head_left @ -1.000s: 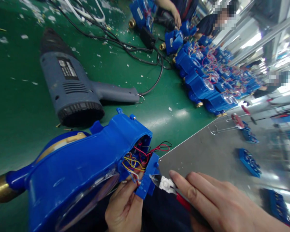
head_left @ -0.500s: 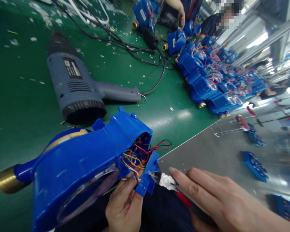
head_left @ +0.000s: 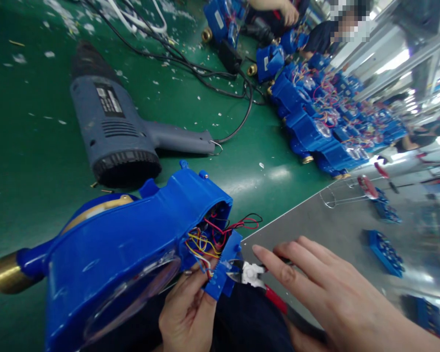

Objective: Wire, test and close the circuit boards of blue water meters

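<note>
A blue meter housing point(head_left: 132, 244) with a brass threaded end point(head_left: 7, 274) lies on its side at the lower left. Yellow, white, red and black wires point(head_left: 201, 242) spill from its open end. My left hand point(head_left: 188, 308) pinches a small blue plastic part point(head_left: 223, 274) beside that opening; its fingertips are partly hidden behind it. From the right, my right hand point(head_left: 315, 283) holds diagonal cutters point(head_left: 253, 275) with red and black handles. Their jaws are parted at the blue part's edge. My right index finger is stretched out above the handles.
On the green bench point(head_left: 190, 120) lies a grey heat gun point(head_left: 113, 115), its black cord point(head_left: 242, 122) running to the back. Several blue meters point(head_left: 322, 117) with wires are packed at the back right. A co-worker's hand point(head_left: 289, 12) is at the top. White scraps litter the bench.
The cutters' jaws have parted and the fingers of my right hand have lifted and spread a little. The housing has shifted slightly left. The co-worker's hand has moved up and right.
</note>
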### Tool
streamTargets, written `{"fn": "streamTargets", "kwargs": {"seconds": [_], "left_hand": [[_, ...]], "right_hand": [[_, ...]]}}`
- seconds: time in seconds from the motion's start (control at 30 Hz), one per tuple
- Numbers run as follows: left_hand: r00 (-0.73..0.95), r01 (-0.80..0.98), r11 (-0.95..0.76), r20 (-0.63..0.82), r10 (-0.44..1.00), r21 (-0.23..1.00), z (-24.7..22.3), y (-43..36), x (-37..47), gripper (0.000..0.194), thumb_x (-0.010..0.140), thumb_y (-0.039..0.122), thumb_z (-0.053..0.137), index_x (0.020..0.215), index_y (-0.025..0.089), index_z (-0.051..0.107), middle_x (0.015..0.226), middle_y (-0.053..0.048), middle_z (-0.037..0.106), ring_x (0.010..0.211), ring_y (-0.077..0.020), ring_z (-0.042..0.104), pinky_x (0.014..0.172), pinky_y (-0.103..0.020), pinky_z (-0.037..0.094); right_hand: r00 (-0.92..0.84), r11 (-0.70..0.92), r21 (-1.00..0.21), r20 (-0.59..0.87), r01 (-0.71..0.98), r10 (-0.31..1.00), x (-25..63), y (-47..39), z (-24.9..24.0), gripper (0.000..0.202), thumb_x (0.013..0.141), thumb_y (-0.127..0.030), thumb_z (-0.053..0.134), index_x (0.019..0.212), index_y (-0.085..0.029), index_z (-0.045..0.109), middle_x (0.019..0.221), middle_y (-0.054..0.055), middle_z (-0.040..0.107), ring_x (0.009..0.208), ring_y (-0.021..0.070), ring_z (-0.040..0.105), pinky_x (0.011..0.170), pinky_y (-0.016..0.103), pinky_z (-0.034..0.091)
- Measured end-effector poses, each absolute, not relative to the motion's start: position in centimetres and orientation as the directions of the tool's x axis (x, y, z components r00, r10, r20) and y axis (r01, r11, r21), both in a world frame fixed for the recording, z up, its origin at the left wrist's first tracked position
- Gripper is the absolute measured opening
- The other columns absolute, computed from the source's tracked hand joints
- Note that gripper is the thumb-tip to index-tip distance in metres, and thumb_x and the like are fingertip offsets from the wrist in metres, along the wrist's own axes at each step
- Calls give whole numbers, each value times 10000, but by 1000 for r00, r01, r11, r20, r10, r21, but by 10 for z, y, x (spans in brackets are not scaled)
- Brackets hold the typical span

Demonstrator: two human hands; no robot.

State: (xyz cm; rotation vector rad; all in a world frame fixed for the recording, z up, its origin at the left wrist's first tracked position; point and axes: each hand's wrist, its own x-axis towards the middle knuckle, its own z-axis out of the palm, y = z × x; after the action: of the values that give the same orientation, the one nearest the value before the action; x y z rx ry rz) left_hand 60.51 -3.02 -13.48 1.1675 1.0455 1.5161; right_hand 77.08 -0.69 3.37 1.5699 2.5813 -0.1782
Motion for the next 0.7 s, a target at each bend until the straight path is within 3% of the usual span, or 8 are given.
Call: {"fn": "streamTargets", "kwargs": {"seconds": [0.23, 0.5, 0.7], "left_hand": [[-108, -129, -224, 211, 972, 966, -139, -31, 603, 511, 755, -35, 659, 1154, 285, 667, 1129, 9, 718, 923, -171, 715, 859, -251, 586], [-75, -141, -217, 208, 975, 966, -138, -31, 602, 536, 777, -33, 640, 1193, 306, 640, 1157, 34, 706, 949, -139, 703, 886, -220, 563], [-81, -162, -208, 197, 977, 965, -137, -29, 602, 479, 777, -8, 648, 1154, 286, 657, 1101, -1, 728, 914, -174, 717, 831, -253, 591]], "right_hand": [[-458, 456, -63, -215, 888, 862, 770, -5, 37, 531, 741, -117, 467, 1263, -125, 568, 940, 62, 654, 771, 204, 622, 567, 301, 547], [-487, 468, -180, -78, 865, 870, 770, 0, 34, 474, 790, -125, 401, 1244, -147, 536, 911, 60, 643, 736, 181, 630, 558, 277, 522], [-266, 264, -308, 37, 914, 963, 777, 4, 44, 485, 878, -137, 466, 1346, -255, 425, 988, 38, 628, 816, 143, 637, 637, 200, 547]]}}
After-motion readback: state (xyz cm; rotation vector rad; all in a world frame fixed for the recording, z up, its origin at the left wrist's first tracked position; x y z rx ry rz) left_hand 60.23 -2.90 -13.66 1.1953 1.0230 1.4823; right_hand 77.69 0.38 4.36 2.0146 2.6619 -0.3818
